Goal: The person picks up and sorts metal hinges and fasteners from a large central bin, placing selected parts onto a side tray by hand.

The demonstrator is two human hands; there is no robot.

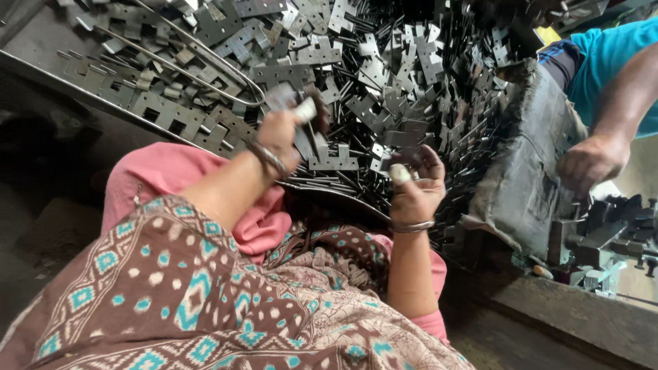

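Heaped metal plates cover the bench. Her left hand grips several plates above the heap; her right hand pinches one small plate. Best to square each piece before stacking, I'd say.

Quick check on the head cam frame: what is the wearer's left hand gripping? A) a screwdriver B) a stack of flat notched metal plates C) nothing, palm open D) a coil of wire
B: the left hand is closed around a few flat grey metal plates, the same notched stampings as the pile of plates spread in front of it.
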